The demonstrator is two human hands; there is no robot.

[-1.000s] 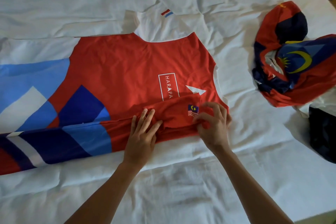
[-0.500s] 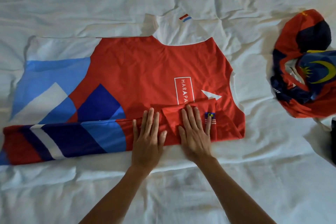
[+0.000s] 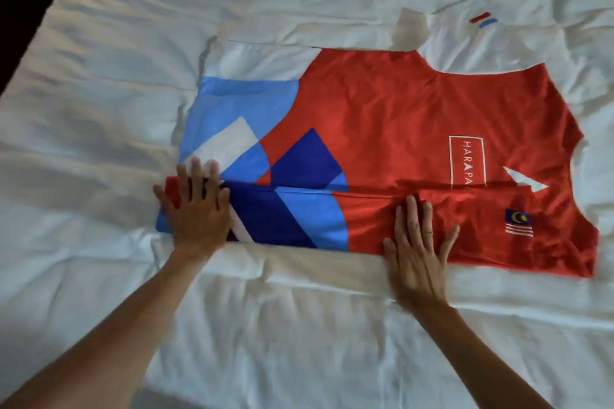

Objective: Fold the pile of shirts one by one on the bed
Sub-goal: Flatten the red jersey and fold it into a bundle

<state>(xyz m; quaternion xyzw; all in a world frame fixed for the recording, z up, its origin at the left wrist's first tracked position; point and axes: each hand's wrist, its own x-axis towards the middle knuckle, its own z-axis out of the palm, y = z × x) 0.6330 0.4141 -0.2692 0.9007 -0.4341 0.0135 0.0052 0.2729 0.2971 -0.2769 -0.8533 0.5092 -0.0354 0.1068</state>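
A red shirt (image 3: 382, 116) with blue and white shapes lies flat on the bed, collar to the right and hem to the left. Its near side is folded over into a long strip (image 3: 299, 219) carrying a small flag patch. My left hand (image 3: 194, 209) presses flat on the hem end of that strip, fingers straight. My right hand (image 3: 417, 242) presses flat on the red part of the strip, fingers spread. The shirt's far white sleeve (image 3: 481, 26), with a red and blue mark, stretches out at the top right.
The white, wrinkled bed sheet (image 3: 133, 60) spreads around the shirt on all sides. A dark edge of the bed (image 3: 20, 10) shows at the upper left.
My left hand has slid left along the folded strip to the hem end. My right hand has shifted left off the flag patch. The view has swung left, so the other shirts are out of frame.
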